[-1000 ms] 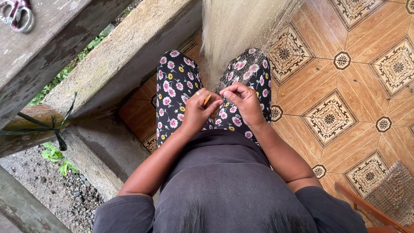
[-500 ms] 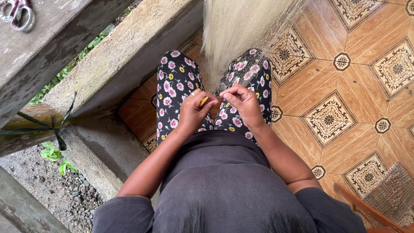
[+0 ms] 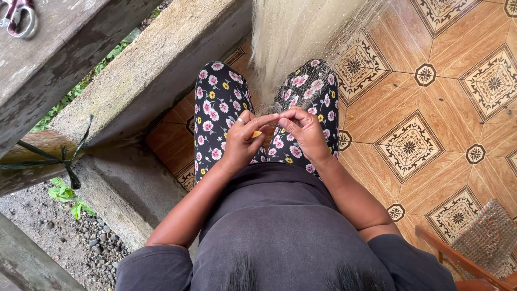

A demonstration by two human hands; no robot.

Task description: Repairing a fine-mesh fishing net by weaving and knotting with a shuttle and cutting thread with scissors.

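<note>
The person sits and looks down at their lap. The left hand and the right hand meet over the knees, with their fingertips touching. The left fingers are curled shut around a small yellow tool. The right thumb and first finger are pinched together on a thin strand of the pale net. The net hangs down from the top edge and drapes over the flowered trousers. A grey concrete ledge runs along the left side. Scissors with dark red handles lie in the top left corner. Brown patterned floor tiles fill the right side. No packages or signs show.
</note>
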